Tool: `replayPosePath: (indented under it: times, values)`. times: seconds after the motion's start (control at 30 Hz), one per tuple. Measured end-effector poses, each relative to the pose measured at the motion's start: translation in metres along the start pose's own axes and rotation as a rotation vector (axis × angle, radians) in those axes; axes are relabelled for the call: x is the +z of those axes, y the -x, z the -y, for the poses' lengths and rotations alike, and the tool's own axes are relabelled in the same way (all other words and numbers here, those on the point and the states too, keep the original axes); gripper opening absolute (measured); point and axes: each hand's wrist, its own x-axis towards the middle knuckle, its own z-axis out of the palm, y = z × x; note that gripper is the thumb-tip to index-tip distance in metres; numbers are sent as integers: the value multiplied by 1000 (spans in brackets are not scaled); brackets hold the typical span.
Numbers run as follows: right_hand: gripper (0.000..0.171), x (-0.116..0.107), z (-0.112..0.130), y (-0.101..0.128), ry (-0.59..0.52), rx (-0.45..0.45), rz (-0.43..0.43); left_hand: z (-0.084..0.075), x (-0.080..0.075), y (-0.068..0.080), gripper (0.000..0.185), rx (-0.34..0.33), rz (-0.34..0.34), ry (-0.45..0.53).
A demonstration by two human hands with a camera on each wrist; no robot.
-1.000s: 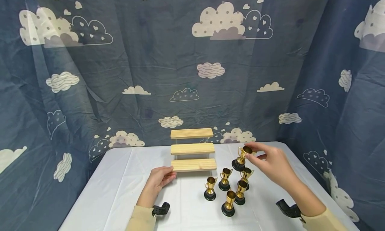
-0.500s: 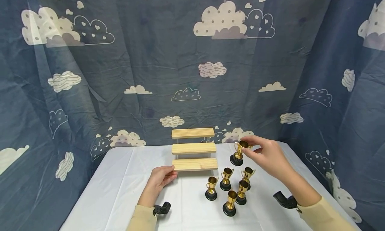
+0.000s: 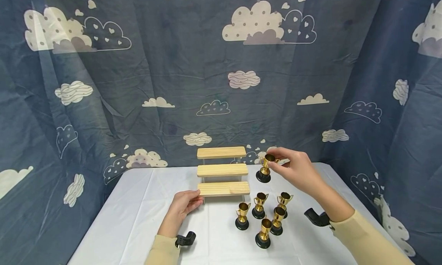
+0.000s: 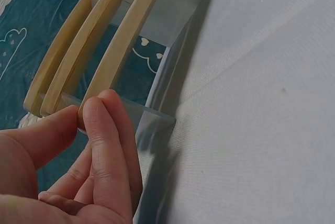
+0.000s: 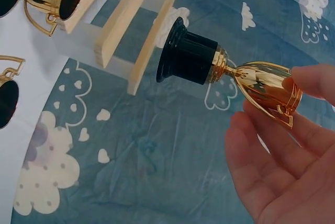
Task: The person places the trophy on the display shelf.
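A small gold trophy cup [image 5: 269, 89] with a black base is pinched near its rim by my right hand [image 3: 296, 168]. In the head view it hangs upright over the table's back right, to the right of a three-step wooden shelf [image 3: 223, 169]. Clear side panels [image 4: 149, 110] carry the three slats. My left hand [image 3: 185, 204] pinches the left end of the lowest slat [image 4: 112, 51] between thumb and fingers. In front of the shelf, several more trophy cups [image 3: 243, 216] stand upright on the white table.
A blue cloth [image 3: 165, 65] printed with clouds hangs behind the table [image 3: 145, 219] and at both sides. The nearest standing trophy cup [image 3: 264, 233] is toward the front of the group. Black wrist cameras [image 3: 185, 239] sit on both wrists.
My right hand has carried the trophy cup up and to the left, away from above the standing cups and closer to the shelf. The left hand stays on the bottom slat.
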Motion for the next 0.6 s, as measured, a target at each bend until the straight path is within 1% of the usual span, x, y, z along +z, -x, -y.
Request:
replayPosePath:
  times: [0.27,0.6]
  values:
    - [32,5,2,-13,-2,-2,28,0,0,0,33,6,-3,-20]
    - [30,10,0,-33,-17,3,50,0,0,-1,36,1,7,-11]
